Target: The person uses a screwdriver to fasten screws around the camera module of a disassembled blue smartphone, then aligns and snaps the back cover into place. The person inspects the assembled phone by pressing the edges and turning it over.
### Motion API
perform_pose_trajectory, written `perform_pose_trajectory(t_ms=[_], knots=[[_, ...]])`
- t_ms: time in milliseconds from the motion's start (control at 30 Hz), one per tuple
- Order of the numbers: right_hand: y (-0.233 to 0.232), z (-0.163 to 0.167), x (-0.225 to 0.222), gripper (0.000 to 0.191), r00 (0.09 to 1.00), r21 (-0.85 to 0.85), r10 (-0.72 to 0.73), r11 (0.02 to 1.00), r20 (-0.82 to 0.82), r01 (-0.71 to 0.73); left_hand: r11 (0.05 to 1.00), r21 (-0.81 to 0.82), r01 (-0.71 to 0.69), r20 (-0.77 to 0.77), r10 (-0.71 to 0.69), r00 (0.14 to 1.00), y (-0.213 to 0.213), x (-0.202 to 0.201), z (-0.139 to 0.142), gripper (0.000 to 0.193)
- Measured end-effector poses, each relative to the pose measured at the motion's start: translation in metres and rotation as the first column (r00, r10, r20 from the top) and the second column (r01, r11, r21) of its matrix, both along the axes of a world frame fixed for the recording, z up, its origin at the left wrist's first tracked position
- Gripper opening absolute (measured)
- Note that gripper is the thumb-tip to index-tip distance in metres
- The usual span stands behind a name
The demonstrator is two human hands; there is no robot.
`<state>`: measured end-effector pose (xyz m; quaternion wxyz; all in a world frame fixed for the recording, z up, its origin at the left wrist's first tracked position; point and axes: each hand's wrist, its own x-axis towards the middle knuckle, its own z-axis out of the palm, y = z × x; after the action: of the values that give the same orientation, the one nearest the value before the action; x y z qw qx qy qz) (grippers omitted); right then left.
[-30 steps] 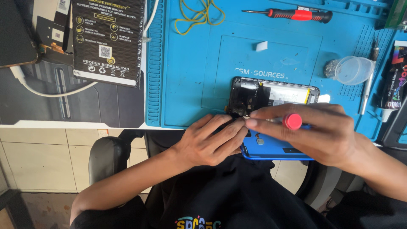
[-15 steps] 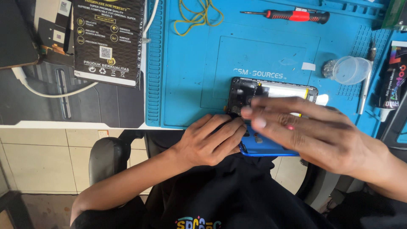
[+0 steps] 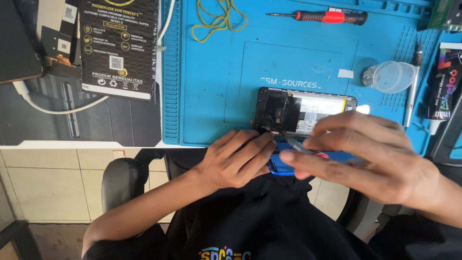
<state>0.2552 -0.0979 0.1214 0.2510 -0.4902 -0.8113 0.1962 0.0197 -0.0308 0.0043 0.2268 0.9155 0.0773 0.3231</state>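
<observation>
1. Head view: the opened phone (image 3: 304,111) lay at the blue mat's (image 3: 207,96) near edge, the left hand (image 3: 236,159) pinching its lower corner
2. Right hand (image 3: 365,154) closed on slim tweezers (image 3: 297,144); the bare board looked fragile, best held by the frame edges

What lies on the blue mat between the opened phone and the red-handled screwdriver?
In the head view, only bare blue mat lies between the opened phone and the red-handled screwdriver.

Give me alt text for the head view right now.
Both hands work on an opened phone lying on a blue repair mat: the left hand steadies its corner, the right hand pinches a slim tool. A red-handled screwdriver lies above.
</observation>
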Motion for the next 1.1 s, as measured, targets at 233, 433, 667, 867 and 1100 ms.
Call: perform_pose_trajectory(t_ms=[233, 433, 667, 867, 1100], knots=[[-0.004, -0.001, 0.0, 0.046, 0.996, -0.105, 0.058, 0.992, -0.068, -0.065, 1.0, 0.0, -0.013, -0.001, 0.013, 1.0, -0.002, -0.001, -0.002, 0.037], [-0.007, -0.005, -0.003, 0.051, 0.97, -0.062, 0.023, 0.997, -0.242, -0.038, 0.998, 0.058, -0.002, 0.001, 0.002, 1.0, 0.001, 0.001, 0.0, 0.039], [-0.082, -0.03, 0.053, 0.008, 0.729, -0.019, -0.543, 0.807, -0.417, 0.59, 0.999, 0.019, 0.027, 0.01, -0.027, 1.0, 0.003, 0.004, 0.003, 0.03], [-0.144, -0.084, 0.074, 0.009, 0.434, 0.026, -0.726, 0.498, -0.534, 0.867, 1.0, 0.014, -0.002, 0.006, 0.002, 1.0, 0.0, 0.007, -0.001, 0.032], [-0.158, -0.105, 0.078, 0.013, 0.406, 0.027, -0.697, 0.486, -0.59, 0.874, 0.999, -0.043, 0.016, 0.003, -0.015, 1.0, -0.007, 0.005, -0.003, 0.038]])
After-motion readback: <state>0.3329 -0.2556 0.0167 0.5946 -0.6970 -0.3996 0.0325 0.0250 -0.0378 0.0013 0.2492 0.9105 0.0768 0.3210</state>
